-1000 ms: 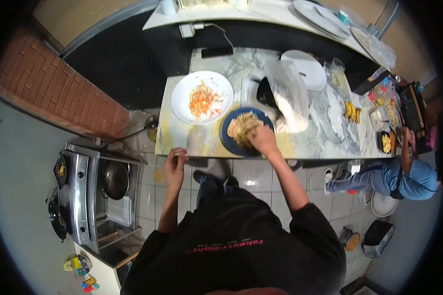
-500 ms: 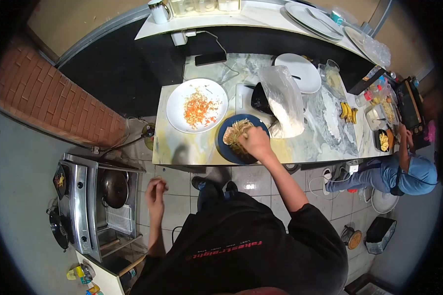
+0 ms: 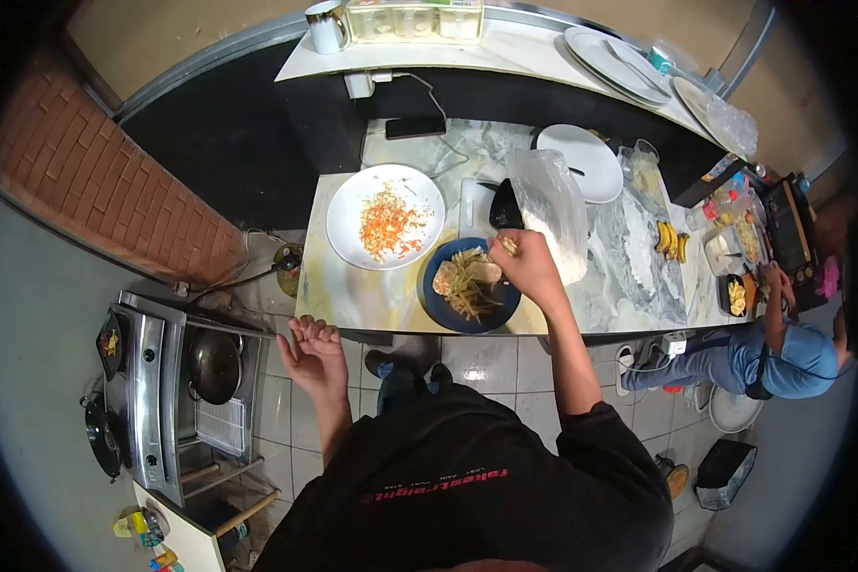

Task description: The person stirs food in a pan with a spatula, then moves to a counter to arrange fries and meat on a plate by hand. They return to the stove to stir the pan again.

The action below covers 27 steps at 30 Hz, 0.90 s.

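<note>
My right hand (image 3: 531, 272) is closed just over the right rim of a dark blue bowl (image 3: 431, 303). Something pale shows at its curled fingers, too small to name. Inside the bowl lie thin yellowish-green strips (image 3: 469, 286) and pale, rounded pieces of food (image 3: 445, 278). Left of the bowl, a large white plate (image 3: 345, 205) carries a scatter of orange and pale shreds (image 3: 389, 224). My left hand (image 3: 316, 355) is held in the air before the counter's front edge, fingers apart and nothing in it.
An open plastic bag of white powder (image 3: 555, 195) lies beside a black container (image 3: 506, 207). Behind it is a white plate (image 3: 596, 157); bananas (image 3: 672, 240) sit to the right. A co-worker (image 3: 791, 348) stands far right. A metal stove (image 3: 157, 400) stands at left.
My right hand has lifted out of the bowl's food and shifted right to its rim. My left hand has opened and risen nearer the counter edge.
</note>
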### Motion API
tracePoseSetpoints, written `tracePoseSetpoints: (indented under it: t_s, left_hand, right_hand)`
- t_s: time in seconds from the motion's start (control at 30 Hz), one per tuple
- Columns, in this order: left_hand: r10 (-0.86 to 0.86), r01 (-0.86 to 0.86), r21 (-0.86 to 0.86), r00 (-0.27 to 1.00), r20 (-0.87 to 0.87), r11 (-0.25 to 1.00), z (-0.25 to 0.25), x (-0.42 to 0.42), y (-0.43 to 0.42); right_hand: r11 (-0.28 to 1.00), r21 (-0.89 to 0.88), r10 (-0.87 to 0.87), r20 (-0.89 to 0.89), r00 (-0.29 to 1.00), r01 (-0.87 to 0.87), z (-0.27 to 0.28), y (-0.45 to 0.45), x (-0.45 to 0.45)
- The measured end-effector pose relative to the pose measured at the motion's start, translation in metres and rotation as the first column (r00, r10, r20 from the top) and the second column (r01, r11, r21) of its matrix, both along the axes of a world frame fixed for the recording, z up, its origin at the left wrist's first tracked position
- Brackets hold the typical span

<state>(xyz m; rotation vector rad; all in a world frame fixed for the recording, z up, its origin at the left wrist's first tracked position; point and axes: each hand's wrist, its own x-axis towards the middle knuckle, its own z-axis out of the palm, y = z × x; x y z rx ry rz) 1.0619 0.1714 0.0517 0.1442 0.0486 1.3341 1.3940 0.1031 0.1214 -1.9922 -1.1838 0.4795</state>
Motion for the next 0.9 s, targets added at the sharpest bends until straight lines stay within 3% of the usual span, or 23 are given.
tracePoseSetpoints:
  t_s: [0.07,0.1,0.13,0.2,0.27,0.33,0.43,0.47,0.57,0.67,0.83,0.9]
  left_hand:
    - [-0.009,0.009,-0.041,1.0,-0.003,0.999,-0.001,0.008,-0.003]
    - [-0.046,0.046,-0.03,0.999,-0.008,0.998,-0.008,0.009,-0.003]
    - [-0.082,0.082,-0.023,0.997,-0.012,0.996,-0.013,0.011,-0.005]
    - [-0.094,0.093,-0.054,0.995,-0.013,0.994,-0.008,0.014,-0.01]
    - [-0.096,0.093,-0.052,0.995,-0.041,0.994,-0.008,0.019,-0.006]
    - [-0.092,0.089,-0.073,0.995,-0.037,0.993,-0.002,0.024,-0.005]
    - [-0.126,0.123,-0.036,0.986,-0.109,0.992,0.001,0.033,-0.001]
    - [-0.127,0.124,-0.038,0.985,-0.113,0.992,0.001,0.033,0.0]
    - [-0.131,0.128,-0.026,0.978,-0.162,0.991,-0.001,0.033,0.001]
    - [-0.144,0.155,0.022,0.957,-0.253,0.988,-0.006,0.033,-0.001]
    - [-0.164,0.161,-0.031,0.948,-0.272,0.986,-0.008,0.04,0.001]
    - [-0.169,0.167,-0.029,0.944,-0.282,0.985,-0.007,0.041,0.002]
  right_hand:
    - [0.993,0.112,0.031,-0.037,0.999,-0.027,-0.002,-0.001,-0.005]
    - [0.991,0.122,0.049,0.031,0.998,-0.052,-0.032,0.004,-0.005]
    - [0.991,0.024,0.133,0.037,0.99,-0.134,-0.045,0.004,-0.009]
    - [0.986,-0.113,0.146,0.214,0.966,-0.124,-0.075,0.001,-0.015]
    - [0.99,-0.079,0.131,0.199,0.971,-0.118,-0.066,-0.001,-0.005]
    - [0.991,-0.064,0.125,0.16,0.979,-0.116,-0.021,-0.011,-0.015]
    - [1.0,-0.005,0.005,0.005,1.0,-0.005,0.022,-0.009,-0.016]
    - [1.0,-0.006,0.004,0.001,1.0,-0.004,0.0,-0.006,-0.013]
    - [0.959,-0.276,0.122,0.206,0.971,-0.062,-0.095,0.0,-0.006]
    - [0.993,-0.099,0.071,0.146,0.987,-0.057,-0.084,-0.007,-0.013]
    - [0.999,0.035,0.002,0.041,0.999,-0.003,0.015,-0.015,-0.02]
    - [0.998,0.057,0.0,0.048,0.999,-0.003,-0.011,-0.011,-0.021]
